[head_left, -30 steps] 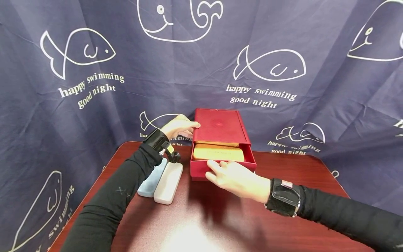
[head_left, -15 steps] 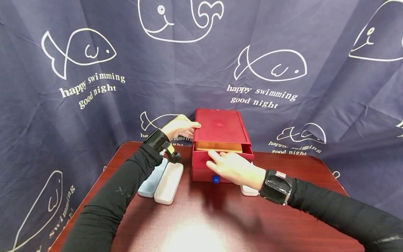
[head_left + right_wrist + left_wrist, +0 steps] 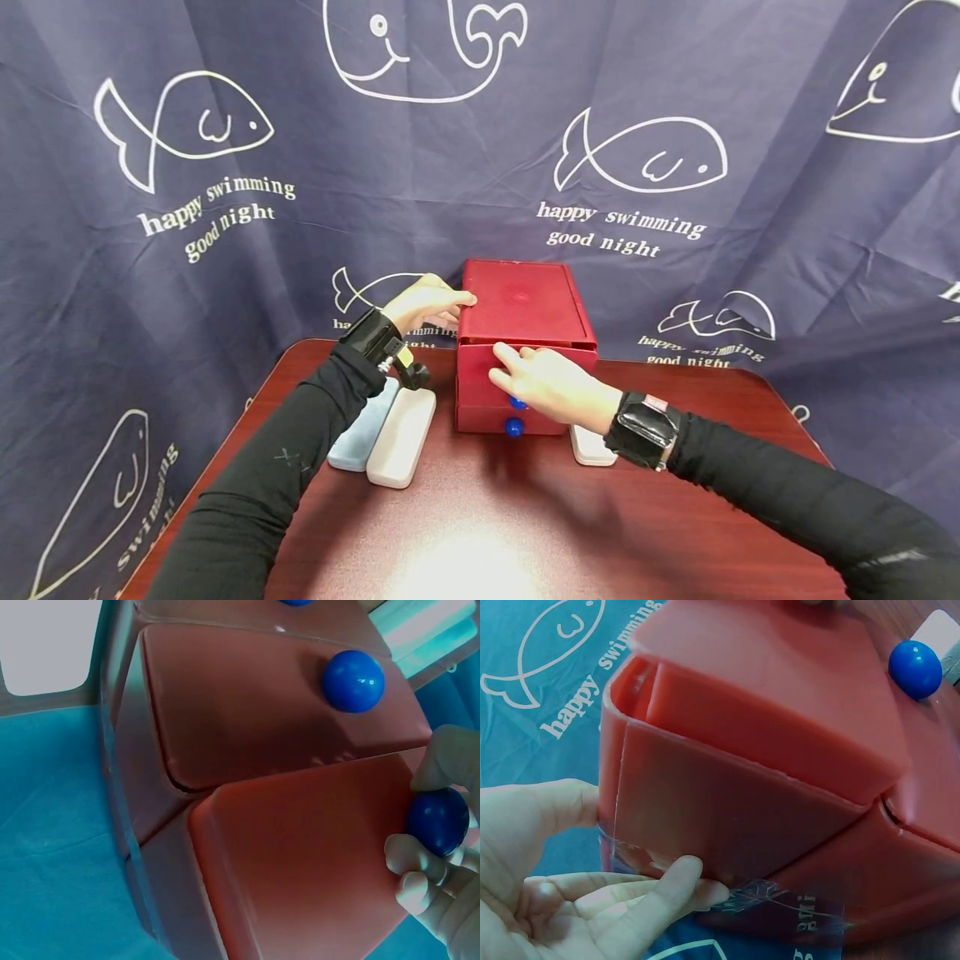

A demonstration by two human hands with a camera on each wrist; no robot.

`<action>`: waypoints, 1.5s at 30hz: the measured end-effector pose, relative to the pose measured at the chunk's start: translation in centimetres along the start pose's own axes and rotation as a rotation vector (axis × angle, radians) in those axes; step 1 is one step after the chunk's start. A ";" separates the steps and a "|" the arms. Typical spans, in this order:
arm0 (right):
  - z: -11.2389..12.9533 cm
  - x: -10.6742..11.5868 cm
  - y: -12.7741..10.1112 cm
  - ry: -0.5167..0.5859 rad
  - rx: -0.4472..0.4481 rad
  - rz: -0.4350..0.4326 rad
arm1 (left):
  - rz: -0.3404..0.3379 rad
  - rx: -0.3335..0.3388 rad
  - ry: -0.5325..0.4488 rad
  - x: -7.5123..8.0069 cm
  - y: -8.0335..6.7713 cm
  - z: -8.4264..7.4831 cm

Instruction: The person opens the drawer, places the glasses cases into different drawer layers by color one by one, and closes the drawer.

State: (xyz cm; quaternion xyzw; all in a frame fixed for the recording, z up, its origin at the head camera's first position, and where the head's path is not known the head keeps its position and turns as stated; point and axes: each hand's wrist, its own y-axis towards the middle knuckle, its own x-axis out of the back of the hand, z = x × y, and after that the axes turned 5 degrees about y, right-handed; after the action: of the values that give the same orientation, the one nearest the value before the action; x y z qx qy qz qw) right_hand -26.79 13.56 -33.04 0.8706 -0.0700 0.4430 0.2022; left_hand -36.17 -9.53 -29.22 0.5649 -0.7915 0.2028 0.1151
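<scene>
The red drawer box [image 3: 521, 333] stands at the far middle of your table [image 3: 465, 533], its upper drawer [image 3: 480, 375] nearly flush. Your right hand [image 3: 551, 387] pinches that drawer's blue knob [image 3: 437, 820] between curled fingers. Your left hand [image 3: 427, 304] braces the box's left side, fingers straight. 2 cases [image 3: 386, 429] lie left of it.

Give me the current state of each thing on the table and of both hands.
Top drawer: pushed nearly flush.
Lower drawer: shut.
Red drawer box: upright on table.
Left hand: braces the box's side.
Right hand: fingers around top blue knob.
Three cases: closed, flat.
</scene>
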 end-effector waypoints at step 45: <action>0.4 0.3 -0.4 -0.055 -0.087 -0.004 | -0.011 0.016 -0.001 0.1 0.0 -0.2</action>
State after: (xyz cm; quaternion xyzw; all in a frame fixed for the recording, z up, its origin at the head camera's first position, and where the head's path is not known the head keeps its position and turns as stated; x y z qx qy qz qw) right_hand -26.15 13.80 -33.18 0.8731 -0.0931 0.4148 0.2387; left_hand -36.20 -9.56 -29.01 0.5703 -0.7868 0.2080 0.1113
